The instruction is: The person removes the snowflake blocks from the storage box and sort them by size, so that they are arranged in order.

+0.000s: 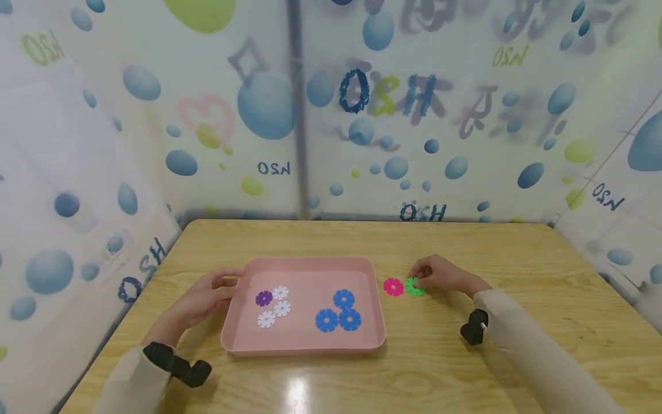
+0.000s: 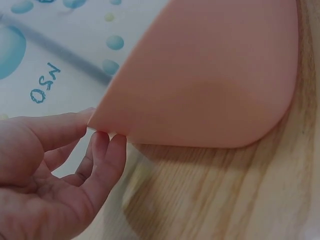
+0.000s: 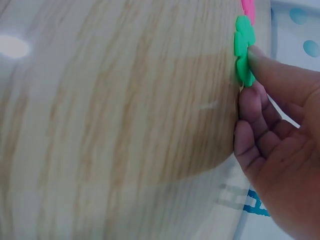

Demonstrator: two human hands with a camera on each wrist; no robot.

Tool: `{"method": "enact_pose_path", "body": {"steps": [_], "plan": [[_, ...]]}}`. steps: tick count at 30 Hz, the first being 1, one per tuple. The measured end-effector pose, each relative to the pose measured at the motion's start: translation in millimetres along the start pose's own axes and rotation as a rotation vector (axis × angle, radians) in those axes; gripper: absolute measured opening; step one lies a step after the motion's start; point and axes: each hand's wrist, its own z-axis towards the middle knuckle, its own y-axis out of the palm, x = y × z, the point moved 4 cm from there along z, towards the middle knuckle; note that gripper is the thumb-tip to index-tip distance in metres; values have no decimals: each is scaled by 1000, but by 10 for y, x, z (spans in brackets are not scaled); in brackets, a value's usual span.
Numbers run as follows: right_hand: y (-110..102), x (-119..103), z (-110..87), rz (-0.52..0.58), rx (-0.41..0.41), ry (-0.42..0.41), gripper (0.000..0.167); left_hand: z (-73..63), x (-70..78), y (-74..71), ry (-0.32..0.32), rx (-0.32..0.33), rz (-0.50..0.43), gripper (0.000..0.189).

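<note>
A pink tray (image 1: 297, 338) lies on the table, and my left hand (image 1: 206, 298) grips its left rim near the far corner. In the left wrist view, thumb and fingers pinch the edge of the tray wall (image 2: 210, 95). Right of the tray, my right hand (image 1: 443, 273) holds a green notched plastic disc (image 1: 415, 292) at the tabletop. The right wrist view has the thumb pressed on this disc (image 3: 241, 44); the contact beneath it is partly hidden. Just left of it lies a matching pink disc (image 1: 389, 286).
Inside the tray, three blue discs (image 1: 333, 318) touch one another on the right. A purple disc (image 1: 260, 298) and three white discs (image 1: 263, 322) sit on the left. The wooden table (image 1: 439, 374) meets a bubble-patterned curtain (image 1: 455, 195) at its back edge.
</note>
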Motion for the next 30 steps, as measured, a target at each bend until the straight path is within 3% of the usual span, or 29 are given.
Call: {"method": "enact_pose_path", "body": {"steps": [9, 16, 20, 30], "plan": [[9, 33, -5, 41, -1, 13, 13, -5, -2, -5, 5, 10, 4, 45], [-81, -53, 53, 39, 41, 75, 23, -11, -3, 3, 3, 8, 4, 45], [-87, -272, 163, 58, 17, 44, 26, -16, -11, 0, 1, 11, 2, 46], [166, -987, 474, 82, -136, -150, 24, -10, -14, 7, 11, 2, -13, 48]]}}
